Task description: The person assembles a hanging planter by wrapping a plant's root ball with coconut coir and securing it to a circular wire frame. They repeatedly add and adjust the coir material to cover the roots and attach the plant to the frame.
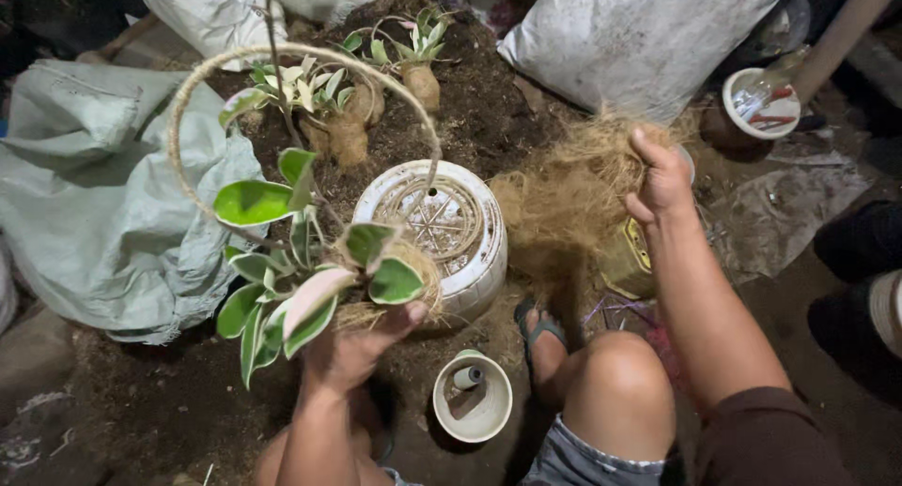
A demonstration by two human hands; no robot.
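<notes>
- The left hand (352, 350) is clamped around the base of a variegated plant (291, 279), gripping the fibre-wrapped root ball (409, 279) from beneath so the green and cream leaves fan out above the wrist
- A thin hoop of rope-wound wire (188, 101) arches up from the plant and curves over towards the upturned white pot (442, 228) just beside it
- The right hand (662, 176) is closed on a tuft of coconut fibre (573, 190), lifted off the loose brown heap that lies between the white pot and the grey sack (639, 35)
- The two hands are well apart, one on the plant at the left, one in the fibre at the right
- To my eye the step in hand is padding the roots: one hand steadies the plant while the other gathers more husk
- The next move, as I judge it, calls for carrying that tuft across to the root ball and pressing it on without loosening the grip on the stem
- Two more wrapped plants (348, 120) stand in the soil mound (489, 110) behind
- A small white cup (473, 399) sits on the ground by the person's sandalled foot (540, 336), and a pale green sack (94, 195) lies crumpled to the left
</notes>
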